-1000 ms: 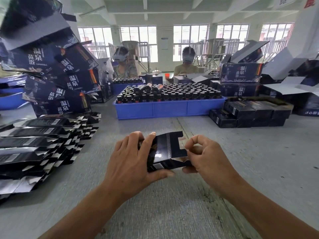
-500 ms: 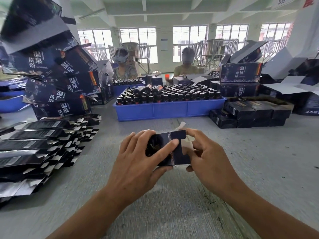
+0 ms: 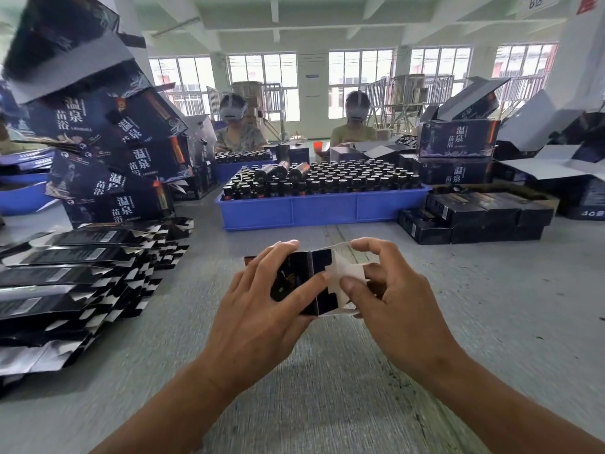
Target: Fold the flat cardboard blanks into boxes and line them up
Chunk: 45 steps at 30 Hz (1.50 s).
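Room: bright workshop hall with a row of large windows [image 3: 360, 80] along the far wall
Surface: grey worktable [image 3: 491, 322] running away from the camera
Box in work: small dark cardboard box [image 3: 314, 283] held above the table between both hands, its white inner flaps showing at the right end
Left hand: left hand [image 3: 262, 309] grips the dark body of the box, fingers wrapped over the top and thumb across the front face
Right hand: right hand [image 3: 396, 306] pinches the white end flaps, thumb pressed on one flap and fingers curled above
Flat blanks: fanned stack of flat blanks [image 3: 65, 290] on the table to the left, well apart from the hands
Folded boxes: dark finished boxes [image 3: 474, 217] lined up on the table at right, beside the crate
Crate: blue crate [image 3: 320, 208] full of dark bottles, beyond the hands
Cartons: leaning pile of printed cartons [image 3: 108, 142] at far left
People: two seated workers [image 3: 235, 126] across the table
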Tool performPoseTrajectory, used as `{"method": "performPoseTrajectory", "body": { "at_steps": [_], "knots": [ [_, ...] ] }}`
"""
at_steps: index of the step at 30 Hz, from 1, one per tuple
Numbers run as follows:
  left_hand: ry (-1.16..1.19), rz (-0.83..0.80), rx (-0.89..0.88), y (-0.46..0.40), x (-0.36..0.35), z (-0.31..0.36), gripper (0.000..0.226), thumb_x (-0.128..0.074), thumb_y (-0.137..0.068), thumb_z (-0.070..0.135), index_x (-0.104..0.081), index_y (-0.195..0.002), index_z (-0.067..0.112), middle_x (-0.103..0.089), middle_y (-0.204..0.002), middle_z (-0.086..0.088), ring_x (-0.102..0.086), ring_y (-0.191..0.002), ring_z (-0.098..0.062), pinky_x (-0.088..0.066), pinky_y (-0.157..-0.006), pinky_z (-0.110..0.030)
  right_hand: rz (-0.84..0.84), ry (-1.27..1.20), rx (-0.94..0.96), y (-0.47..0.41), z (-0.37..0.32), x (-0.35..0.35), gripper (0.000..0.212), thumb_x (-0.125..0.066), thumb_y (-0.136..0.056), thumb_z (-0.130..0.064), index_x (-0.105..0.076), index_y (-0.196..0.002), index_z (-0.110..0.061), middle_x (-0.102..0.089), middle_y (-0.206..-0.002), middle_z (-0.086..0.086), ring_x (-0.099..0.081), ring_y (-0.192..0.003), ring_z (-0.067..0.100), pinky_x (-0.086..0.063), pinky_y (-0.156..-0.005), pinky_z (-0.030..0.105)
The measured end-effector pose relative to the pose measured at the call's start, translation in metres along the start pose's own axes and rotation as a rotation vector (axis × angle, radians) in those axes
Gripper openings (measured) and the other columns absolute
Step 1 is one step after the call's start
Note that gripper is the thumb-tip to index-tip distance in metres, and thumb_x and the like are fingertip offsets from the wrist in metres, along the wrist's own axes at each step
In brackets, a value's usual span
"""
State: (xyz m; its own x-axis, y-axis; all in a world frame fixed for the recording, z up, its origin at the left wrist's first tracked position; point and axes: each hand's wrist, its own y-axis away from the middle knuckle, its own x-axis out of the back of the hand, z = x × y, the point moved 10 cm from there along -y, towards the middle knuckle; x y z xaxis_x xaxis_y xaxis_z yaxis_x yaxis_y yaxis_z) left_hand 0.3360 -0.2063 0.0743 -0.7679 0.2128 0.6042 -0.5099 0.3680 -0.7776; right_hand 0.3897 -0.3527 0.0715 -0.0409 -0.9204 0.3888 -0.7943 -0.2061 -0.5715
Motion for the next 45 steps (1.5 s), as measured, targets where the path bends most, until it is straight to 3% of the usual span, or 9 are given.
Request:
{"method": "performPoseTrajectory", "body": {
  "at_steps": [6,13,21,25,27,30,35,39,45],
  "knots": [
    [0.046,-0.002,-0.025,0.004,-0.006,-0.001,0.041,-0.057,-0.096,0.038,-0.049,-0.134,0.024,-0.04,-0.154,-0.015,-0.043,-0.139,-0.038,-0.054,-0.094,-0.054,-0.02,0.091,0.07,0.002,-0.007,-0.002,0.06,-0.06,-0.097,-0.035,-0.026,-0.137,-0.065,-0.072,-0.108,-0.004,-0.07,-0.083,0.002,-0.061,-0.076,0.027],
    [0.087,0.027,-0.031,0.006,-0.003,-0.001,0.04,-0.057,-0.096,0.036,-0.049,-0.133,0.023,-0.042,-0.151,-0.015,-0.047,-0.135,-0.037,-0.056,-0.095,-0.05,-0.01,0.184,0.216,0.006,-0.02,-0.004,0.031,-0.061,-0.099,-0.018,-0.059,-0.127,-0.033,-0.055,-0.072,-0.037,-0.06,-0.071,-0.009,-0.046,-0.062,0.007],
    [0.096,0.04,-0.015,0.007,-0.004,-0.005,0.055,-0.063,-0.094,0.033,-0.043,-0.144,0.028,-0.042,-0.148,-0.015,-0.049,-0.131,-0.035,-0.056,-0.091,-0.04,-0.078,0.159,0.188,0.004,-0.021,-0.009,0.031,-0.057,-0.1,-0.031,-0.064,-0.131,-0.027,-0.067,-0.114,-0.021,-0.059,-0.1,-0.015,-0.047,-0.08,0.004],
    [0.118,0.028,0.029,0.009,-0.006,-0.013,0.053,-0.062,-0.092,0.035,-0.045,-0.142,0.028,-0.041,-0.147,-0.014,-0.051,-0.126,-0.033,-0.051,-0.089,-0.032,-0.242,0.162,0.138,0.007,-0.017,-0.021,0.072,-0.061,-0.081,-0.066,-0.044,-0.146,-0.04,-0.048,-0.125,-0.038,-0.048,-0.114,-0.017,-0.039,-0.084,-0.003],
    [0.112,0.015,0.036,0.01,-0.008,-0.016,0.055,-0.064,-0.09,0.034,-0.046,-0.141,0.027,-0.042,-0.147,-0.015,-0.051,-0.126,-0.033,-0.05,-0.089,-0.031,-0.297,0.204,0.146,0.009,-0.015,-0.027,0.076,-0.067,-0.081,-0.054,-0.036,-0.149,-0.042,-0.043,-0.124,-0.04,-0.043,-0.115,-0.02,-0.036,-0.084,-0.005],
    [0.109,0.011,0.034,0.01,-0.008,-0.014,0.054,-0.064,-0.091,0.035,-0.047,-0.141,0.028,-0.043,-0.147,-0.015,-0.05,-0.127,-0.033,-0.051,-0.089,-0.032,-0.232,0.178,0.117,0.006,-0.013,-0.022,0.059,-0.071,-0.09,-0.028,-0.048,-0.144,-0.036,-0.058,-0.119,-0.026,-0.054,-0.104,-0.017,-0.039,-0.081,-0.004],
    [0.099,0.031,-0.003,0.007,-0.003,-0.005,0.05,-0.061,-0.094,0.036,-0.048,-0.141,0.028,-0.042,-0.147,-0.014,-0.05,-0.129,-0.035,-0.057,-0.087,-0.038,-0.105,0.152,0.135,0.004,-0.016,-0.011,0.043,-0.072,-0.09,-0.025,-0.06,-0.132,-0.031,-0.068,-0.104,-0.019,-0.065,-0.092,-0.005,-0.048,-0.08,0.005],
    [0.037,0.02,-0.047,0.006,-0.001,-0.001,0.043,-0.058,-0.095,0.035,-0.052,-0.136,0.027,-0.041,-0.147,-0.016,-0.047,-0.133,-0.037,-0.059,-0.088,-0.047,-0.083,0.175,0.158,0.005,-0.018,-0.01,0.039,-0.072,-0.091,-0.023,-0.062,-0.128,-0.028,-0.061,-0.095,-0.029,-0.062,-0.096,-0.008,-0.048,-0.077,0.005],
    [0.021,0.02,-0.009,0.005,0.0,-0.005,0.048,-0.068,-0.09,0.035,-0.052,-0.135,0.026,-0.041,-0.147,-0.016,-0.05,-0.13,-0.038,-0.06,-0.084,-0.049,-0.156,-0.07,0.012,0.003,-0.005,-0.011,0.063,-0.069,-0.09,-0.01,-0.049,-0.133,-0.051,-0.068,-0.116,-0.019,-0.069,-0.092,-0.003,-0.058,-0.071,0.017]
  ]
}}
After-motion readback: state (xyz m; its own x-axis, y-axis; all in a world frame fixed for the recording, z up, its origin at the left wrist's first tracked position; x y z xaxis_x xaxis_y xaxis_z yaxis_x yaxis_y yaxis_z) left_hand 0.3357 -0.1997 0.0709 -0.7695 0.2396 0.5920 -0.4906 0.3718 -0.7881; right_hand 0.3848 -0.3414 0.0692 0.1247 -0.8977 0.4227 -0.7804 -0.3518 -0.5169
